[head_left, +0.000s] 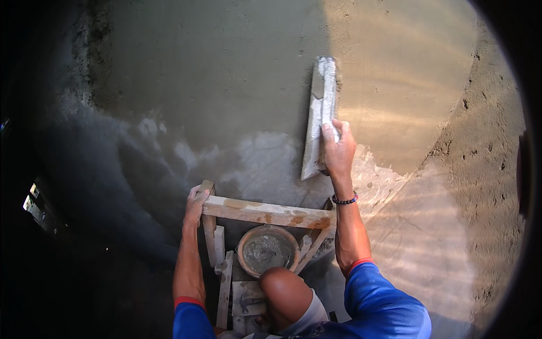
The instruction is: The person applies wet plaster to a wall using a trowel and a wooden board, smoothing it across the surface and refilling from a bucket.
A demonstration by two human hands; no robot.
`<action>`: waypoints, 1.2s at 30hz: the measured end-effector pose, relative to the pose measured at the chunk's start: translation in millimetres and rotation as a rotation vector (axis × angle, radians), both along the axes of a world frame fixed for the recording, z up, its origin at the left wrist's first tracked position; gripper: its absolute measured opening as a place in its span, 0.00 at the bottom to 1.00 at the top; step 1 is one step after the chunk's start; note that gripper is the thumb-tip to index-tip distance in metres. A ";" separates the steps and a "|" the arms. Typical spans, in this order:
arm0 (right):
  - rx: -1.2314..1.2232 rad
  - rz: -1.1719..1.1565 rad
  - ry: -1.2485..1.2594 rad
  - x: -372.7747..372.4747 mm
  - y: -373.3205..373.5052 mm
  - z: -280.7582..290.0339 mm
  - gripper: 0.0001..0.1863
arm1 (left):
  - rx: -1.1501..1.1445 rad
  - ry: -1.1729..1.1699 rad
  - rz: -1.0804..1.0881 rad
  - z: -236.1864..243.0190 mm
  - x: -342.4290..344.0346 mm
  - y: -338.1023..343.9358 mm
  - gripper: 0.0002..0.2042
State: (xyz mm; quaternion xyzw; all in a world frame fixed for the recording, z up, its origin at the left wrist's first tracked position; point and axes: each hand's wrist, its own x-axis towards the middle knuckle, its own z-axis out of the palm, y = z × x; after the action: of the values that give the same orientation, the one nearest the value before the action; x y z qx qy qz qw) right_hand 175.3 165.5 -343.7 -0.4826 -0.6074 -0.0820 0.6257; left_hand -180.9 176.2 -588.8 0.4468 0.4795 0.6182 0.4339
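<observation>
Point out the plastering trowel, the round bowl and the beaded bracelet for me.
Plastering trowel (pixel 317 117): head view, on its blade.
Round bowl (pixel 240 252): head view, left side of its rim.
Beaded bracelet (pixel 345 201): head view, on the dark beads.

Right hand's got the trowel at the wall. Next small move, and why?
I'd probably slide the trowel a little right and down toward the ragged plaster edge: the right hand already holds it beside the wet coat, that edge ends unevenly above paler wall, and the left hand has hold of the wooden frame.
</observation>
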 end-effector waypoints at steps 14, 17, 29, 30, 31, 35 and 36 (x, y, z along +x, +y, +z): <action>0.117 -0.064 -0.130 -18.7 -27.2 144.4 0.20 | 0.008 -0.011 0.030 -5.8 5.0 3.4 0.22; 0.134 -0.229 -0.151 -26.7 5.7 166.8 0.18 | -0.007 -0.007 0.008 -0.2 9.9 6.1 0.21; 0.250 -0.129 -0.640 8.7 -29.4 247.0 0.19 | -0.023 0.029 0.005 -8.8 -9.2 12.7 0.21; 0.301 -0.162 -0.743 36.2 -21.1 293.9 0.21 | -0.010 0.028 0.009 -10.7 -9.6 13.5 0.22; 0.178 -0.250 -0.776 50.1 -12.0 325.0 0.23 | -0.006 0.035 0.019 -12.9 -11.8 12.6 0.23; 0.259 -0.207 -0.971 84.1 20.8 311.2 0.24 | -0.057 0.016 -0.012 -9.8 -1.9 8.7 0.24; 0.057 -0.223 -0.971 69.2 8.2 282.5 0.22 | -0.037 0.026 0.013 -11.5 -11.8 7.6 0.24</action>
State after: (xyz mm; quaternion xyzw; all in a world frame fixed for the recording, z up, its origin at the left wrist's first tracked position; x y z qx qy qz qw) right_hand 244.6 173.7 -61.2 -0.4336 -0.7707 -0.3801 0.2710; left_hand -192.7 183.8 -600.3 0.4436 0.4994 0.6062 0.4316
